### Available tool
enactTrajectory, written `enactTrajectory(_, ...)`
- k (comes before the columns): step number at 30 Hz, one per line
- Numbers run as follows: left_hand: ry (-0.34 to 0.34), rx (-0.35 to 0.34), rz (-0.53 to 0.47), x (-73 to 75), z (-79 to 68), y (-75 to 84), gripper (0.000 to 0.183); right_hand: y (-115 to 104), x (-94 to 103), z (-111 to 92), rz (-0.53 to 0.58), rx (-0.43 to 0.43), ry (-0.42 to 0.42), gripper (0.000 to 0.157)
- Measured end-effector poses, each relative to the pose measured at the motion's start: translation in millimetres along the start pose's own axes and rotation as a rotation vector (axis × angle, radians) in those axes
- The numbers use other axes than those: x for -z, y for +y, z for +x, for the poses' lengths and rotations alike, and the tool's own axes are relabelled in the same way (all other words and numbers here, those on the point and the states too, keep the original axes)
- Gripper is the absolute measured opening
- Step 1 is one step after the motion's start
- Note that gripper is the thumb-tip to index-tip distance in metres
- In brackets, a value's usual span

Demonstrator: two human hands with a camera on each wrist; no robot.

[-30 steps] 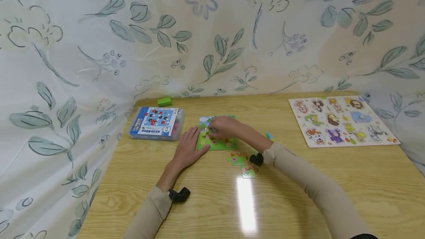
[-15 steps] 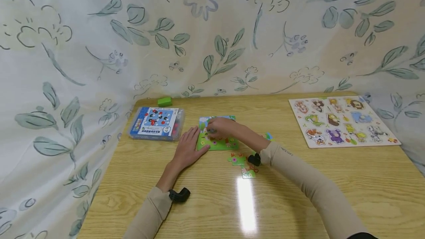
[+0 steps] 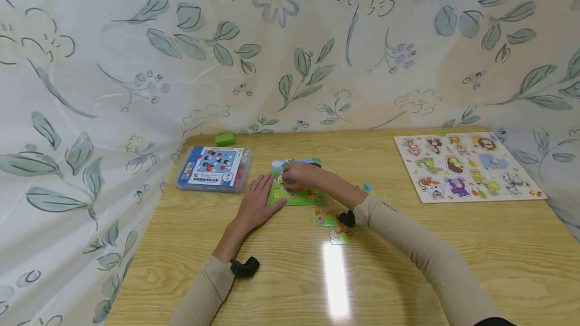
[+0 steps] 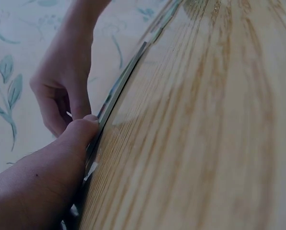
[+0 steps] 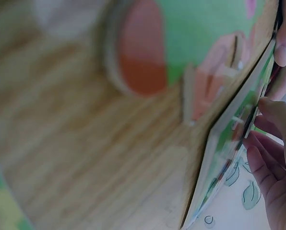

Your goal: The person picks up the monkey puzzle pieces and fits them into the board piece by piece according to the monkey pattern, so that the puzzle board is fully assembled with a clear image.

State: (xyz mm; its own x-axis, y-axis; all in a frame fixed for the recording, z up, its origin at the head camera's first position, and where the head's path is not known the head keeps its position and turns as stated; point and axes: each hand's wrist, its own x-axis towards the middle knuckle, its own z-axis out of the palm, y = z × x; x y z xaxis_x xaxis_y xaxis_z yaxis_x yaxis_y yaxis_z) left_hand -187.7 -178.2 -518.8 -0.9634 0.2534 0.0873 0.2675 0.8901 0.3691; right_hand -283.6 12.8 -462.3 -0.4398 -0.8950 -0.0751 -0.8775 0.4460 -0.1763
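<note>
Slightly shifted since earlier, the right hand (image 3: 302, 175) bent its fingers over the puzzle board (image 3: 296, 199), far-centre on the table (image 3: 385, 275); its grip was unclear. The left hand (image 3: 256, 203) lay flat, touching the board's left edge.

Beige left sleeve (image 3: 202, 291) (lower left) and right sleeve (image 3: 421, 245) (lower right, small dark marking (image 3: 389, 207)) each carry a black wrist unit (image 3: 245, 267).

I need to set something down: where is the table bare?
Bare table: between the left sleeve and right sleeve, nearer than the loose pieces; between the green puzzle board and animal board, beside the floral cloth; right of the right sleeve. Crowded: the green puzzle board, with left hand, right hand and loose pieces about it.
</note>
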Motion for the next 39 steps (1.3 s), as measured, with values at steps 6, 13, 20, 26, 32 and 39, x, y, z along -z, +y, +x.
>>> enactTrajectory(6, 0.003, -0.004, 0.008, -0.7, 0.1, 0.1, 0.082, -4, 0.5, -5, -0.07, 0.009, 0.017, 0.025)
enactTrajectory(13, 0.008, -0.003, 0.008, 0.8, 0.5, 0.5, 0.082, -8, -0.1, -8, -0.078, 0.005, 0.034, 0.025)
enactTrajectory(20, 0.029, -0.028, 0.018, 1.4, 2.5, -0.1, 0.08, -11, 1.0, -9, -0.018, -0.026, -0.016, 0.029)
enactTrajectory(26, 0.031, -0.055, 0.036, 2.6, 3.7, 1.4, 0.072, -10, 9.4, -48, 0.243, -0.127, 0.158, 0.042)
enactTrajectory(32, 0.019, -0.069, 0.036, 5.1, 0.4, 2.8, 0.07, -3, 15.0, -122, 0.448, -0.289, 0.313, 0.048)
enactTrajectory(39, 0.029, -0.048, 0.029, 1.1, -0.6, 1.9, 0.069, 14, 11.5, -189, 0.432, -0.391, 0.311, 0.046)
